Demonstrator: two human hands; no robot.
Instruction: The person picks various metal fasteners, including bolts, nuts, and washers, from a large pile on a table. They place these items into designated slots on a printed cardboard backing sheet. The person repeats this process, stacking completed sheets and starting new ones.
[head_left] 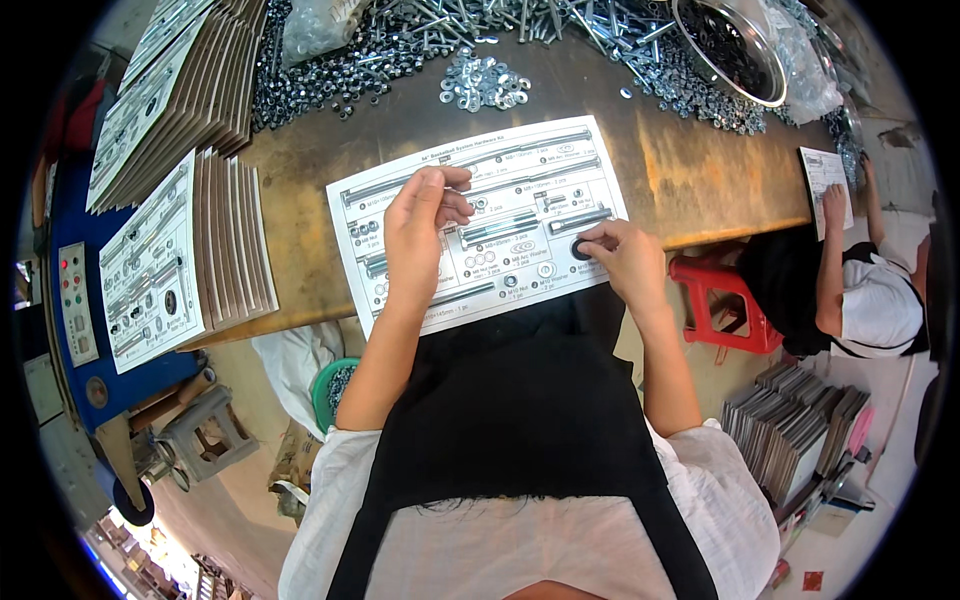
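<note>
A white card (515, 297) printed with hardware drawings lies tilted on the table's near edge in front of me. Long bolts (500, 229) and a shorter thick bolt (580, 220) appear on it among rings and nuts; which are real and which printed is hard to tell. My left hand (420, 220) hovers over the card's left half, fingers curled in, whatever they hold hidden. At the card's right edge, my right hand (632, 262) pinches a black round washer (579, 249) between thumb and fingers.
Beyond the card sits a small pile of washers (482, 82), with heaps of nuts (310, 85) and bolts (540, 15) behind. A metal bowl (776, 92) holds black rings. Stacked cards (235, 245) stand left. A red stool (722, 300) and another person's arm (833, 225) are at right.
</note>
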